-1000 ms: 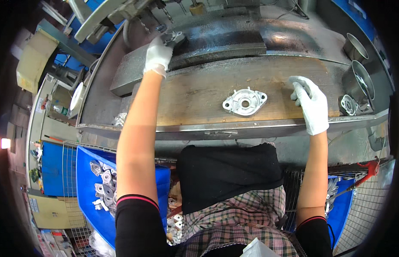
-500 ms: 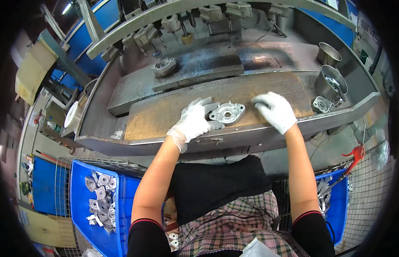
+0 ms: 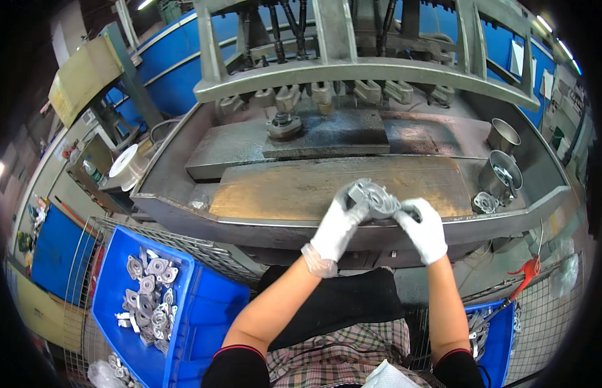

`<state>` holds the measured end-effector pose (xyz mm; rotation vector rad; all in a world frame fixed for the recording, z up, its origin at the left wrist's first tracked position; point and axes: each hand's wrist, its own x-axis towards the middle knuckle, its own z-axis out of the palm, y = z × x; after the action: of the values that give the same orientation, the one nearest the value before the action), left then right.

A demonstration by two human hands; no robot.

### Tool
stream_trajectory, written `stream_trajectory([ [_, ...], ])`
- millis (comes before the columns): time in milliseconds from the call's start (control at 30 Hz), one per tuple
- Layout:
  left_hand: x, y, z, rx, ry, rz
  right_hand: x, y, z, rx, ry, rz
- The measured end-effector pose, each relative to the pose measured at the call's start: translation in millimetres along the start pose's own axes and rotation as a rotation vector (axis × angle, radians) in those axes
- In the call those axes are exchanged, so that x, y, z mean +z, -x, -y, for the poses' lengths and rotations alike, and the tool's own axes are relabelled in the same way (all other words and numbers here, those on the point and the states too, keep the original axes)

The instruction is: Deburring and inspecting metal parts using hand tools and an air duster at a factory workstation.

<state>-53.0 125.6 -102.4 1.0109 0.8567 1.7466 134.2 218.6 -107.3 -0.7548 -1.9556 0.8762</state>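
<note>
A silver-grey metal casting with a round middle and protruding ears is lifted above the front lip of the metal trough, tilted. Its left side is gripped by my white-gloved left hand. At its right ear, the thumb and fingers of my right hand, also in a white glove, are closed on it. The gloves hide part of its rim. Behind it lies a brown wooden board. A similar round metal piece sits on the dark steel block under a row of spindles.
Two metal pots stand at the trough's right end, beside another casting. A blue bin with several castings is at lower left; another blue bin is at lower right near a red-handled tool. A steel frame spans overhead.
The casting has come up off the wooden board into both hands and is tilted. My right hand has moved in from beside it to its right ear. The head view has shifted upward.
</note>
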Motion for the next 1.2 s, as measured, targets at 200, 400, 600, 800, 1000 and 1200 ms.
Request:
stream_trajectory([
  [200, 10, 70, 21, -0.130, 0.562, -0.062, -1, 59, 35, 0.038, 0.032, 0.153],
  [400, -25, 124, 46, -0.339, 1.023, -0.232, -119, 89, -22, -0.184, 0.726, -0.340],
  [600, -91, 148, 86, -0.386, 0.997, -0.380, -315, 165, -142, 0.439, 1.123, -0.927],
  [800, -142, 165, 136, -0.330, 1.037, -0.416, -358, 223, -247, 0.492, 0.086, -0.872],
  [1000, -171, 178, 171, -0.334, 0.991, -0.462, -328, 197, -150, 0.614, 0.085, -0.735],
  [1200, -185, 183, 189, -0.396, 0.911, -0.529, -155, 153, -53, 0.343, -0.086, -0.198],
])
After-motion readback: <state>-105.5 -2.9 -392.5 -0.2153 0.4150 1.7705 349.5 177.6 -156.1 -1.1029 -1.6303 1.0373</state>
